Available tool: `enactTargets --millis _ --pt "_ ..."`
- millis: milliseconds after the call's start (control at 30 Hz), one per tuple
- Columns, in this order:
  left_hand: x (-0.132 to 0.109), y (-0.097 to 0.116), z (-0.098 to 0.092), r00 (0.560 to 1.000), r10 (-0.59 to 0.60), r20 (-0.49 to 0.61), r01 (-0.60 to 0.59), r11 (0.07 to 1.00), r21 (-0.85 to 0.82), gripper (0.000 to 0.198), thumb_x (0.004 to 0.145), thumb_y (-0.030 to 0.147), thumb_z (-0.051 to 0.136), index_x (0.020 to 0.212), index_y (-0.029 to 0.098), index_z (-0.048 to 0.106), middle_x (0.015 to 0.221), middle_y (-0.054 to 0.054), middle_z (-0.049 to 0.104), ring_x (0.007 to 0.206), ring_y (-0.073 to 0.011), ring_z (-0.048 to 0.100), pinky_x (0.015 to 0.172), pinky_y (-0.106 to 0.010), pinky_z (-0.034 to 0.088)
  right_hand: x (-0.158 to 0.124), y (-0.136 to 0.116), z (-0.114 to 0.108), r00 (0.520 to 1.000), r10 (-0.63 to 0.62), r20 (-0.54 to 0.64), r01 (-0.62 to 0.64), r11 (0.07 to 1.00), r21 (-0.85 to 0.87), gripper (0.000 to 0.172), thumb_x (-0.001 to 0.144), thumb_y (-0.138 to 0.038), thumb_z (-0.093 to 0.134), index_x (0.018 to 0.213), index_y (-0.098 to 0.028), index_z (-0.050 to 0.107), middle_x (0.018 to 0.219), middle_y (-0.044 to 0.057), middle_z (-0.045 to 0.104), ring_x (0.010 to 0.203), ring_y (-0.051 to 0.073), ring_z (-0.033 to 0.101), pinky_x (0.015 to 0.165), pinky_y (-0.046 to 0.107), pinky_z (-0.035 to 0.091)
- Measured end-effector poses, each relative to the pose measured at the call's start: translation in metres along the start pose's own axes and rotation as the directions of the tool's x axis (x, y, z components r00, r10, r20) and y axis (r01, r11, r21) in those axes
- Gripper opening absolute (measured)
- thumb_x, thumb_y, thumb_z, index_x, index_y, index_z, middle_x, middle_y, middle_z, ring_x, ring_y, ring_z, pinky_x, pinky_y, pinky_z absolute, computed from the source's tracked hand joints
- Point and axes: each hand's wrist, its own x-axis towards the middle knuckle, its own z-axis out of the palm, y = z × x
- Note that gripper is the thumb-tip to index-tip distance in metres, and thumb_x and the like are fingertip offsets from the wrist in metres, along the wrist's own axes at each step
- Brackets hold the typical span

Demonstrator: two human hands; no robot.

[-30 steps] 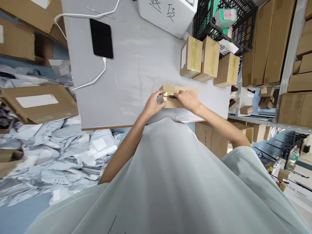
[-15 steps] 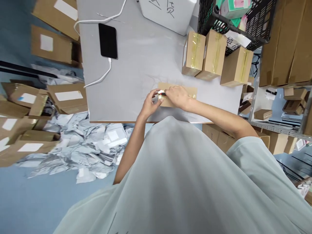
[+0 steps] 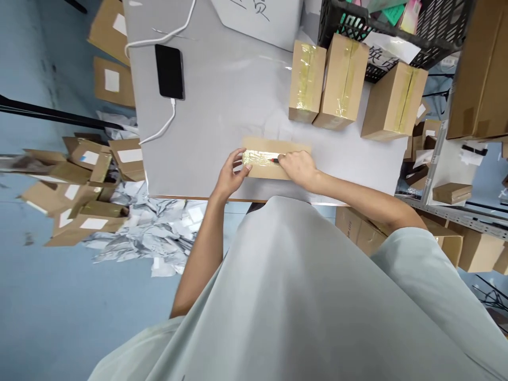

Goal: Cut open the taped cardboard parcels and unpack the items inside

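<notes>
A taped cardboard box [image 3: 260, 172] lies on the table close to its front edge. Shiny tape runs lengthwise along its top. My left hand [image 3: 230, 175] grips the box's left end, thumb on the near side and fingers on the far side. Closed in a fist, my right hand [image 3: 300, 168] holds a utility knife [image 3: 274, 160] over the middle of the tape. Only the knife's red and black front end shows; my fingers hide the rest, and the blade is too small to make out.
Three taped cartons [image 3: 341, 84] stand at the back right, before a black plastic crate [image 3: 369, 26]. A phone [image 3: 170, 71] with a white cable lies at the left of the grey table [image 3: 214, 106]. Opened cartons [image 3: 99, 217] and crumpled plastic bags [image 3: 146, 227] cover the floor at left.
My right hand has drawn the knife rightward along the tape, away from my left hand. More of the tape now shows between them. The whole view has shifted slightly.
</notes>
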Motion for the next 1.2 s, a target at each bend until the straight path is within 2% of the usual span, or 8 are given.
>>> enactTargets --millis 300,433,567,633,767,900,1067,1200 --pt "-0.004 0.001 0.001 1.0 0.0 -0.024 0.002 0.998 0.065 0.087 0.092 0.08 0.075 0.159 0.027 0.058 0.146 -0.019 0.073 0.127 -0.0322 0.076 0.097 -0.044 0.068 -0.071 0.088 0.023 0.973 0.189 0.129 -0.19 0.982 -0.002 0.041 0.119 -0.018 0.044 0.147 -0.015 0.074 0.124 0.023 0.085 0.115 0.034 0.083 0.085 0.038 0.053" --pt "-0.007 0.004 0.004 0.999 -0.032 -0.028 0.035 0.995 0.093 0.08 0.097 0.072 0.071 0.162 0.028 0.055 0.148 -0.02 0.072 0.125 -0.0318 0.076 0.093 -0.043 0.068 -0.073 0.112 0.04 0.981 0.165 0.102 -0.171 0.984 0.05 0.042 0.122 -0.034 0.045 0.149 -0.02 0.073 0.13 0.022 0.083 0.116 0.036 0.08 0.083 0.039 0.048" --pt "-0.009 0.008 0.005 0.999 -0.034 -0.028 0.038 0.984 0.173 0.076 0.101 0.06 0.067 0.167 0.026 0.049 0.154 -0.02 0.067 0.136 -0.0331 0.071 0.106 -0.049 0.066 -0.069 0.135 0.07 0.992 0.12 0.024 -0.122 0.979 0.161 0.043 0.122 -0.043 0.044 0.15 -0.025 0.073 0.137 0.017 0.082 0.117 0.034 0.077 0.086 0.038 0.046" --pt "-0.009 0.012 0.004 0.999 -0.009 -0.042 0.02 0.963 0.27 0.072 0.101 0.053 0.067 0.166 0.025 0.05 0.158 -0.021 0.064 0.148 -0.0358 0.063 0.12 -0.057 0.059 -0.068 0.142 0.091 0.993 0.119 -0.015 -0.112 0.964 0.241 0.043 0.123 -0.044 0.045 0.151 -0.028 0.073 0.141 0.014 0.081 0.119 0.033 0.077 0.088 0.037 0.047" --pt "-0.004 0.029 0.006 0.994 0.066 -0.082 -0.017 0.869 0.495 0.062 0.097 0.04 0.074 0.156 0.024 0.062 0.176 -0.024 0.046 0.173 -0.046 0.032 0.141 -0.073 0.025 -0.061 0.144 0.137 0.983 0.153 -0.097 -0.099 0.901 0.423 0.041 0.123 -0.046 0.048 0.152 -0.03 0.073 0.149 0.009 0.079 0.126 0.029 0.076 0.089 0.032 0.048" --pt "0.009 0.064 0.034 0.993 0.111 0.035 -0.109 0.779 0.617 0.067 0.09 0.037 0.084 0.154 0.029 0.065 0.19 -0.02 0.026 0.18 -0.0515 0.006 0.139 -0.082 0.009 -0.046 0.135 0.168 0.97 0.192 -0.147 -0.079 0.827 0.556 0.04 0.122 -0.046 0.052 0.15 -0.028 0.074 0.149 0.007 0.08 0.13 0.025 0.076 0.093 0.029 0.05" --pt "0.025 0.107 0.1 0.92 0.093 0.38 -0.326 0.72 0.613 0.133 0.072 0.06 0.102 0.181 0.024 0.033 0.191 -0.028 0.019 0.179 -0.0553 0.004 0.138 -0.084 0.006 -0.038 0.13 0.187 0.953 0.262 -0.152 -0.119 0.784 0.61 0.036 0.12 -0.042 0.059 0.148 -0.028 0.076 0.147 0.008 0.081 0.128 0.023 0.077 0.097 0.028 0.053" --pt "0.031 0.124 0.136 0.858 0.035 0.513 -0.412 0.642 0.646 0.153 0.062 0.046 0.109 0.185 0.019 0.022 0.191 -0.031 0.016 0.179 -0.0552 0.006 0.141 -0.078 0.007 -0.058 0.128 0.204 0.895 0.414 -0.166 -0.187 0.687 0.703 0.037 0.12 -0.045 0.057 0.146 -0.027 0.078 0.146 0.008 0.081 0.128 0.024 0.078 0.098 0.029 0.055"
